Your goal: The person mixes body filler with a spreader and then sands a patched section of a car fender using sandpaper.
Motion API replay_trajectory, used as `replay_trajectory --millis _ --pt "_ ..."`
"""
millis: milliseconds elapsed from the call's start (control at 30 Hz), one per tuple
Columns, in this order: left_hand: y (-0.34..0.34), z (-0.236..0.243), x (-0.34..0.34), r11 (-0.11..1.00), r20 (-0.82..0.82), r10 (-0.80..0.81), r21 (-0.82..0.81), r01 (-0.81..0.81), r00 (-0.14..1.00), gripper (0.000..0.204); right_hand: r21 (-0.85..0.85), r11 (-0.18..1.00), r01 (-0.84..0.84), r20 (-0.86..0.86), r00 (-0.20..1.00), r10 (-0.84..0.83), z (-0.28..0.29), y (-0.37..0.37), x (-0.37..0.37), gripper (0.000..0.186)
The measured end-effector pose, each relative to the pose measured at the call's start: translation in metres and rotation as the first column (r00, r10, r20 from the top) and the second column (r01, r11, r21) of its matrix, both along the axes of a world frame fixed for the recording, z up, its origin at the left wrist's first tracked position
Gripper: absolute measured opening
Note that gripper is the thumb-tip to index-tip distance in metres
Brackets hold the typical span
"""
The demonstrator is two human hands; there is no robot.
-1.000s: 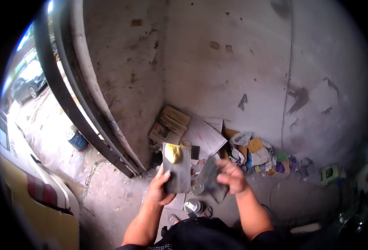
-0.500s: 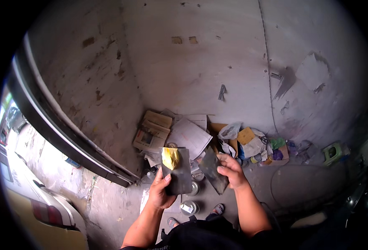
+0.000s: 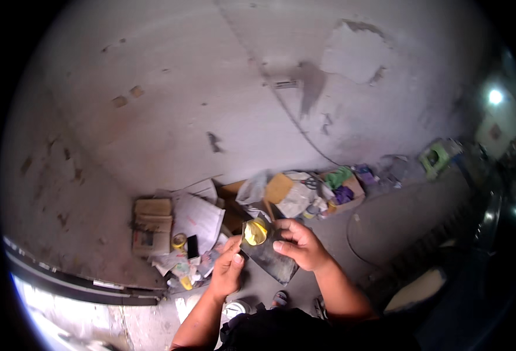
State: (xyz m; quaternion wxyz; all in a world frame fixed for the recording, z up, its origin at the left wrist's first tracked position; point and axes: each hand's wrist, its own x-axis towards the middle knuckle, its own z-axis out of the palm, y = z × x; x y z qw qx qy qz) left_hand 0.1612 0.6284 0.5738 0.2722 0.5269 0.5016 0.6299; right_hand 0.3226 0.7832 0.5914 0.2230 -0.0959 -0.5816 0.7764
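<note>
My left hand (image 3: 227, 272) is closed on the edge of a dark flat plate, whose outline is mostly lost where it meets a second one. My right hand (image 3: 300, 244) grips that second thin dark rectangular plate (image 3: 272, 260) by its upper right edge, thumb on top. A lump of yellow paste (image 3: 255, 233) sits at the upper end, where the two plates come together. Which plate carries most of the paste I cannot tell. Both hands are close together in front of my body, above the floor.
Newspapers (image 3: 152, 225) and white paper sheets (image 3: 196, 213) lie by the wall. Beside them are a dark phone-like slab (image 3: 193, 246) and a cardboard box of cloths (image 3: 351, 196). A pale can (image 3: 236, 308) stands near my feet. A green plastic stool (image 3: 436, 158) is farther right.
My view has swung to the right. My hands have come together, bringing the separate plates into contact or overlap at the yellow paste. The right plate has moved left relative to the left hand.
</note>
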Motion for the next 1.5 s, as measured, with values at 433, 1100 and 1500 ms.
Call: replay_trajectory --millis 433,1100,1500 --pt "0.172 -0.02 0.066 0.422 0.886 -0.455 0.3 0.856 -0.086 0.076 0.85 0.506 0.149 -0.007 0.962 -0.271 0.055 0.105 0.134 0.046" --pt "0.489 -0.022 0.142 0.477 0.772 -0.55 -0.022 0.878 0.318 0.056 0.958 0.023 0.285 -0.064 0.293 -0.954 0.057 0.264 0.182 0.053" --pt "0.59 -0.019 0.281 -0.245 0.873 -0.415 0.167 0.955 -0.259 0.074 0.894 0.04 0.446 -0.099 0.285 -0.953 0.039 0.326 0.356 0.06"
